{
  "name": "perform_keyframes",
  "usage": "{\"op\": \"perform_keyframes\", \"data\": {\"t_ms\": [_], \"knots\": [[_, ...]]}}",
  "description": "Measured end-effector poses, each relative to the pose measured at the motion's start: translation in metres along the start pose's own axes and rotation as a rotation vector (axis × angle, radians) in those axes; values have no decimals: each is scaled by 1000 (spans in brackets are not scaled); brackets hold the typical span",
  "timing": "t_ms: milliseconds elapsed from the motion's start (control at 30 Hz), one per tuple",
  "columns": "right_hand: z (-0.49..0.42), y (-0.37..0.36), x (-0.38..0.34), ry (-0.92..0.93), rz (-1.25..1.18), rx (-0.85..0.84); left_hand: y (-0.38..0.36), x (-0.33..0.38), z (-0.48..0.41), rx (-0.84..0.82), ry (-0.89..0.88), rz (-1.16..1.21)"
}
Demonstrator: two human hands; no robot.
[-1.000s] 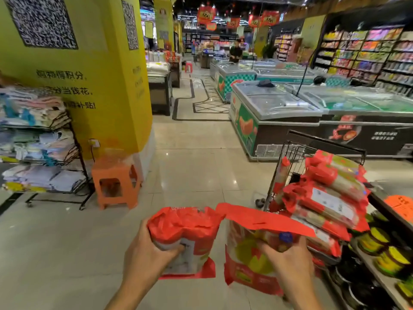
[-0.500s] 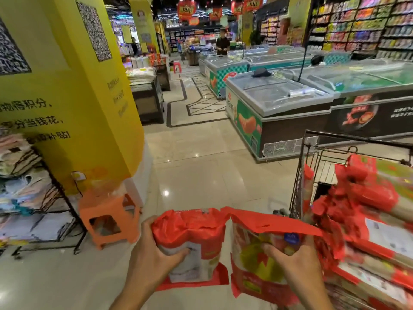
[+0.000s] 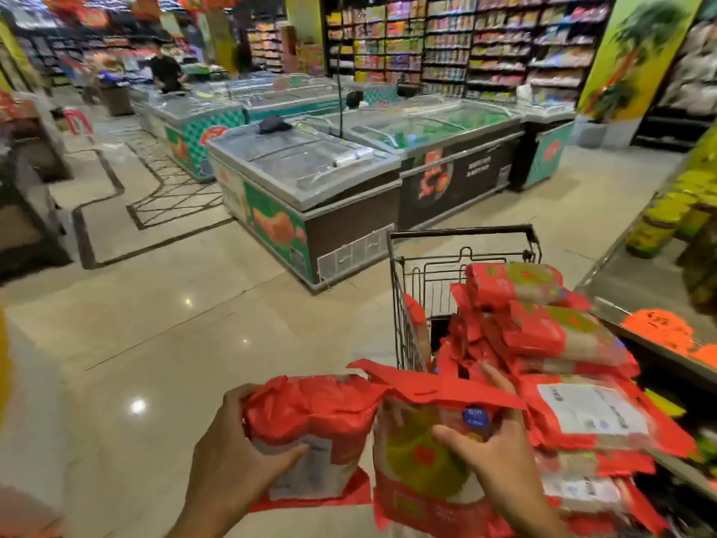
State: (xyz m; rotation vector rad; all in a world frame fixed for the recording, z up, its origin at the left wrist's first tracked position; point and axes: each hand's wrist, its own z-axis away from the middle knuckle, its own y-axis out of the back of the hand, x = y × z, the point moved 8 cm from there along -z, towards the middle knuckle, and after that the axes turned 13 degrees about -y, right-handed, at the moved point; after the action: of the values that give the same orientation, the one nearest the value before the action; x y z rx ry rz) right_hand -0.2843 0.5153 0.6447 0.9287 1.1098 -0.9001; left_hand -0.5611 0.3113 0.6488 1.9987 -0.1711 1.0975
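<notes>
left hand (image 3: 232, 452) grips left pack (image 3: 322, 417), right hand (image 3: 500, 460) grips right pack (image 3: 419, 464); cart pile (image 3: 543, 332) sits just right of your right hand.

You are holding two red packets: left packet (image 3: 310, 413) in your left hand (image 3: 236, 456), right packet (image 3: 419, 460) in your right hand (image 3: 500, 460). One cart (image 3: 461, 231) is standing just beyond them.

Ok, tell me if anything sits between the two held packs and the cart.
Nothing visible does. The left pack and right pack are beside the cart, though its pile of packs rises above the rim.
</notes>
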Motion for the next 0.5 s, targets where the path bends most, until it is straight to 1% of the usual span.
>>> {"op": "perform_keyframes", "data": {"t_ms": [133, 267, 367, 500], "knots": [[-30, 0, 2, -37, -9, 222, -42, -6, -103, -171, -198, 43], [-38, 0, -17, -59, -46, 472, -69, 7, -190, -335, -403, 53], [-33, 10, -31, -51, -48, 668, -89, 23, -238, -422, -545, 111], [-25, 16, -24, -57, -60, 856, -118, 55, -278, -507, -735, 233]]}}
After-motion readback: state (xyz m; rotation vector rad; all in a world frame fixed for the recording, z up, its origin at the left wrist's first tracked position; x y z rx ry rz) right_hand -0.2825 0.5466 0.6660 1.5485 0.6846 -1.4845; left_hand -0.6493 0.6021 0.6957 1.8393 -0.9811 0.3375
